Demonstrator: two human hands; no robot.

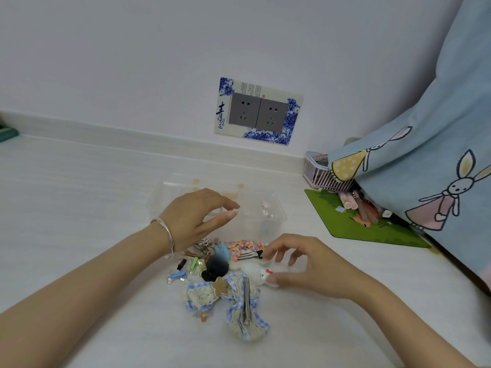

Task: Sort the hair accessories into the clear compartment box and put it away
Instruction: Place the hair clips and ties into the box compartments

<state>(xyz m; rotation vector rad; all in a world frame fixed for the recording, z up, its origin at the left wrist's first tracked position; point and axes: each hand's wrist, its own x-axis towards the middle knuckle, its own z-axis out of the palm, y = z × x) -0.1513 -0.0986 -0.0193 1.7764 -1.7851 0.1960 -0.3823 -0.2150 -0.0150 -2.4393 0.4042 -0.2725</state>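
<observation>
Left hand (195, 216), silver bangle on the wrist, hovers palm down over the clear plastic compartment box (268, 221), fingers loosely spread and holding nothing. Right hand (305, 264) is lower, fingers curled over the white fluffy cat-face hair clip (256, 272), thumb touching it; can't really tell if it's actually gripped. The box sits on the white tabletop (79, 195) just behind the pile of hair accessories (220, 272), with something small and pinkish in its right compartment.
</observation>
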